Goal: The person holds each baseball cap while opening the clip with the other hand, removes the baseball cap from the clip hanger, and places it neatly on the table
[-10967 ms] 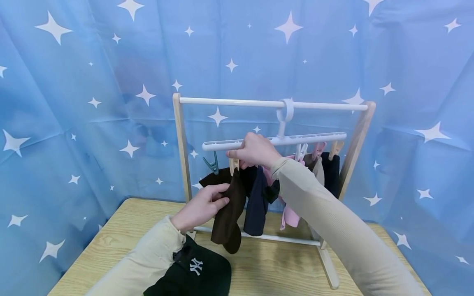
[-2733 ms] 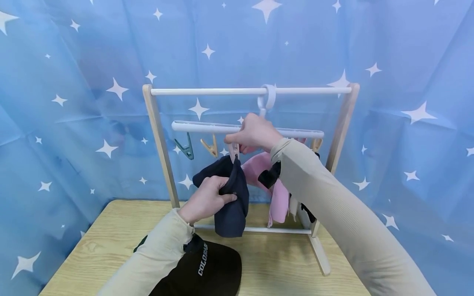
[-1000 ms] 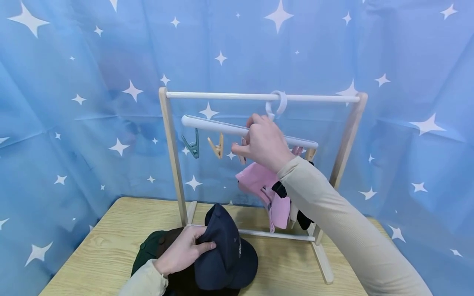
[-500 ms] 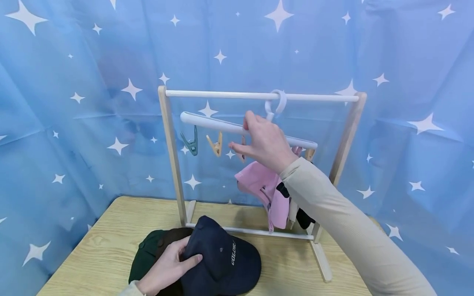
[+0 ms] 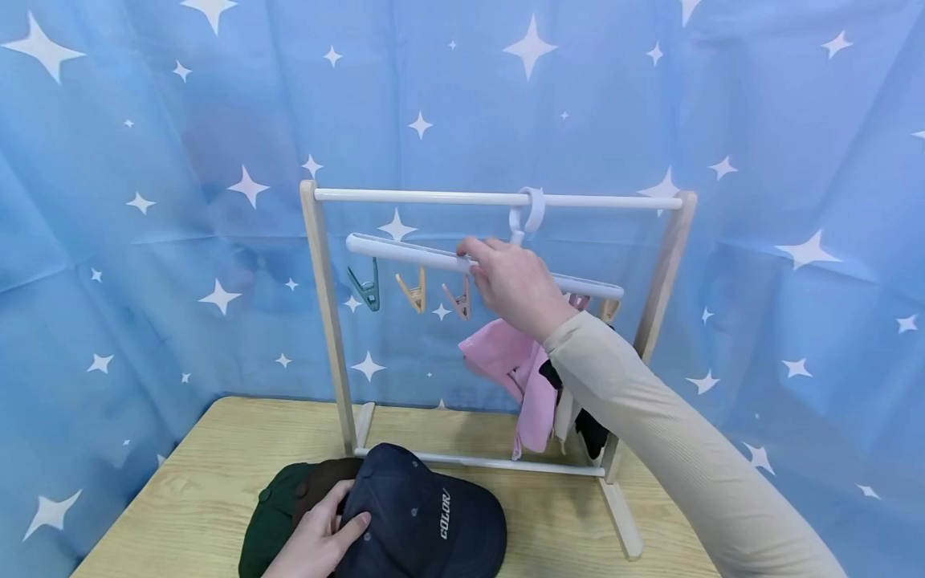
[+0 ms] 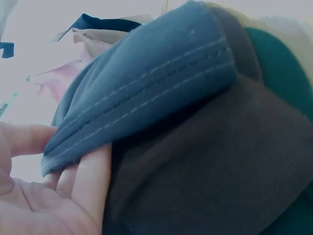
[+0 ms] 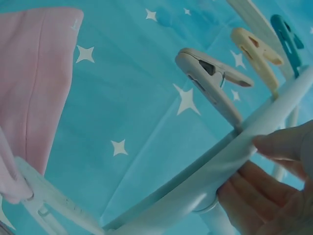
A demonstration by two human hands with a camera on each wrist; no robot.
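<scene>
A navy cap (image 5: 405, 514) with white lettering lies at the front of the table, overlapping a brown cap (image 5: 318, 486) and a dark green cap (image 5: 270, 510). My left hand (image 5: 318, 538) pinches its back edge between thumb and fingers; the left wrist view shows the stitched band of the navy cap (image 6: 142, 93). My right hand (image 5: 516, 281) holds the bar of a white clip hanger (image 5: 405, 251), thumb on one side and fingers on the other. Left of that hand hang a green clip (image 5: 366, 291), a yellow clip (image 5: 413, 293) and a pale pink clip (image 5: 458, 301), all without a cap.
A pink cap (image 5: 499, 353), a beige cap (image 5: 566, 416) and a black cap (image 5: 592, 433) hang at the hanger's right, partly behind my right arm. The hanger hooks over the white rail (image 5: 426, 197) of a wooden rack. Starry blue cloth (image 5: 144, 281) stands behind the table.
The brown cap, then the navy cap, came off their clips and went down to the table in my left hand. My right hand moved from the clips to the hanger bar, which now tilts.
</scene>
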